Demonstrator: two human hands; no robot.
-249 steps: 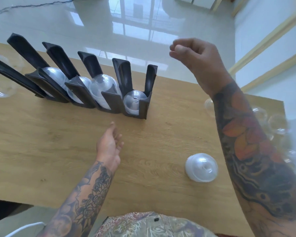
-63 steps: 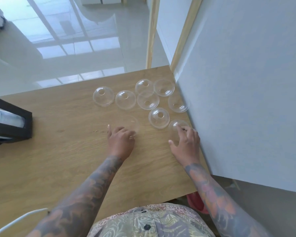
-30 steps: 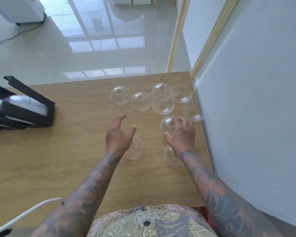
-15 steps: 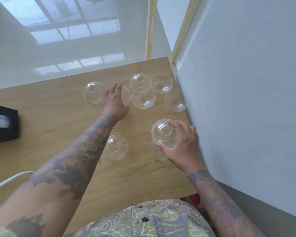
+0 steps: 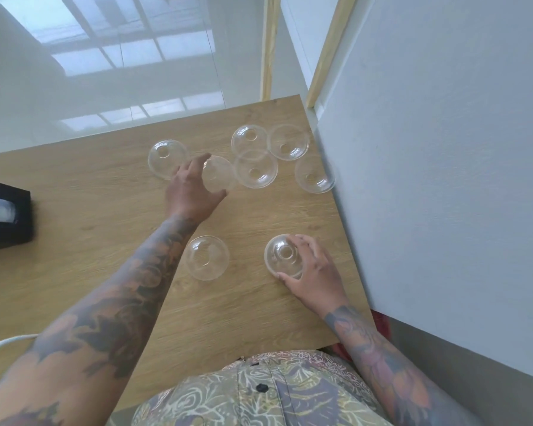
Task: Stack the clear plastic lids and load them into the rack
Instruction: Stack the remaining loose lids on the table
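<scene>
Several clear dome lids lie on the wooden table [image 5: 105, 241]. My left hand [image 5: 191, 192] reaches to the far group and grips one lid [image 5: 220, 175] there, fingers curled round its rim. My right hand [image 5: 311, 272] holds a lid [image 5: 282, 255] near the table's right edge, seemingly set down onto the lid that lay beneath it. Another single lid [image 5: 206, 258] sits between my arms. More lids lie beyond: one at the far left [image 5: 166, 158], one in the middle [image 5: 256, 169], two at the back [image 5: 250, 138] [image 5: 288, 141], one by the wall [image 5: 314, 176]. The black rack [image 5: 5, 219] shows at the left edge.
A grey wall [image 5: 443, 179] runs close along the table's right edge. A white cable [image 5: 0, 344] crosses the lower left. The glossy floor lies beyond the table's far edge.
My right hand has carried its lid down and toward me, lowering it over the lid that lay near the right edge. My left hand stays at the far group, now closed on a lid.
</scene>
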